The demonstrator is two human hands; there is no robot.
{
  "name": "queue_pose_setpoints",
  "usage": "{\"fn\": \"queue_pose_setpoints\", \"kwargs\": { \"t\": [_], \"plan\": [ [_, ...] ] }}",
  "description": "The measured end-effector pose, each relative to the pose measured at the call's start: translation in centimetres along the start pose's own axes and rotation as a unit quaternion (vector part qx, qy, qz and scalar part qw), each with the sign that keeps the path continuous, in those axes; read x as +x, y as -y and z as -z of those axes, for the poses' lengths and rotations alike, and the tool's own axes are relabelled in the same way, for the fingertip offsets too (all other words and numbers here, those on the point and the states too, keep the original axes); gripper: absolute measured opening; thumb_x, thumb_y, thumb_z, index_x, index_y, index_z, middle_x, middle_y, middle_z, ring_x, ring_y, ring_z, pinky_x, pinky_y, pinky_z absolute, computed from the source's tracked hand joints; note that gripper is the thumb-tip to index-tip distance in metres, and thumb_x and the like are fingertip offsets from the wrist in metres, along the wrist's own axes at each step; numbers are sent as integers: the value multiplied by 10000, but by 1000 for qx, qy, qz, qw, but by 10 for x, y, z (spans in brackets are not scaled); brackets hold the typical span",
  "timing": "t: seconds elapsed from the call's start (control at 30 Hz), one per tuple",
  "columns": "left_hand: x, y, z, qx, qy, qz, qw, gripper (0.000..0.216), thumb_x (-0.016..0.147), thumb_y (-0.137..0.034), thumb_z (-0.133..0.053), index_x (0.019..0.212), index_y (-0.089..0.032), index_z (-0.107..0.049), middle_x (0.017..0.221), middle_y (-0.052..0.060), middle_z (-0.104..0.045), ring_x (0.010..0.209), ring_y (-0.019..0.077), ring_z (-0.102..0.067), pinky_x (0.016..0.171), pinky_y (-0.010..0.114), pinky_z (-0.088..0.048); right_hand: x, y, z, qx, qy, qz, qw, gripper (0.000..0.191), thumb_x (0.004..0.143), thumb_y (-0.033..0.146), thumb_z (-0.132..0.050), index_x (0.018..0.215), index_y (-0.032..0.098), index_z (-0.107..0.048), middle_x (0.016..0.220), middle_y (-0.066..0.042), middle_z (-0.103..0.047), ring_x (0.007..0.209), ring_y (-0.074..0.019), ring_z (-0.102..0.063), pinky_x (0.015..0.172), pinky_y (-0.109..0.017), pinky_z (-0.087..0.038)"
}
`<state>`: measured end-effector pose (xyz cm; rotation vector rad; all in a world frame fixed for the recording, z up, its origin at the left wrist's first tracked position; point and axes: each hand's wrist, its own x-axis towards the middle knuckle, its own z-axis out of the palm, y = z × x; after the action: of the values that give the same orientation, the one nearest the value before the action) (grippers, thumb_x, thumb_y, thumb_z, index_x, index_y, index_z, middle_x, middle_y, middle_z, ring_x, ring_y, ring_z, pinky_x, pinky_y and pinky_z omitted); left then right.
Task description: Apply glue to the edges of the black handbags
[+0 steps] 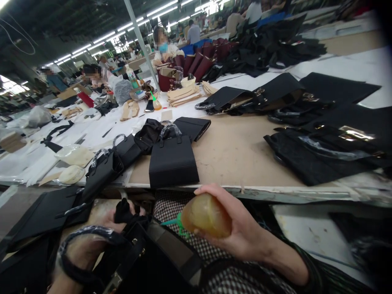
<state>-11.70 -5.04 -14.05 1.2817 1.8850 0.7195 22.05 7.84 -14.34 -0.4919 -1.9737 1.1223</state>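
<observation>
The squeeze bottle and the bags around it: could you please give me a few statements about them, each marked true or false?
1. The right hand holds the squeeze bottle. True.
2. The bottle's tip points toward the right forearm. False: the nozzle points away from it, toward the left of the picture.
3. The left hand touches no bag. False: it holds a black bag.
4. A second bottle with a green tip is on the worktable. True.
5. The maroon pieces lie in the person's lap. False: they are on the far part of the worktable.
</observation>
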Motion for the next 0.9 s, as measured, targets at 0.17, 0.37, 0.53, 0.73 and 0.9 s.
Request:
{"fn": "queue_pose_setpoints", "kwargs": {
  "t": [0.17, 0.37, 0.53, 0.73, 0.9],
  "plan": [
    [21, 15, -26, -123, 152, 88, 977, 293, 743, -426, -831, 780, -190, -662, 756, 16, -678, 644, 178, -613, 598, 293, -535, -15, -28, 7, -4, 25, -160, 987, 523, 873, 423, -797, 1310, 272, -553, 1193, -69, -680, 1017, -257, -694, 934, -414, -570],
    [33, 27, -50, -165, 167, 99, 967, 273, 818, -372, -815, 978, -180, -705, 909, 27, -722, 805, 194, -628, 729, 298, -544, -17, -52, 5, -36, 73, -123, 989, 558, 876, 464, -803, 1317, 264, -525, 1257, -90, -668, 1122, -282, -667, 976, -447, -551],
    [32, 25, -53, -178, 170, 112, 963, 279, 850, -390, -804, 977, -174, -680, 893, 14, -712, 776, 184, -626, 714, 292, -543, -5, -66, -6, -34, 87, -67, 993, 610, 865, 455, -827, 1340, 249, -503, 1244, -97, -649, 1103, -267, -663, 974, -426, -558],
    [29, 31, -53, -180, 165, 107, 964, 230, 870, -364, -779, 982, -195, -670, 893, -1, -702, 815, 202, -647, 743, 295, -537, 1, -77, -16, -27, 104, -34, 994, 601, 864, 444, -835, 1319, 247, -494, 1189, -87, -644, 1041, -257, -662, 917, -416, -565],
    [30, 33, -51, -175, 170, 121, 962, 271, 834, -254, -765, 1089, -196, -693, 994, 29, -758, 888, 243, -679, 794, 331, -557, -1, -73, -10, -39, 136, -27, 990, 562, 865, 403, -836, 1283, 233, -502, 1160, -84, -639, 992, -247, -656, 880, -400, -560]
  ]
}}
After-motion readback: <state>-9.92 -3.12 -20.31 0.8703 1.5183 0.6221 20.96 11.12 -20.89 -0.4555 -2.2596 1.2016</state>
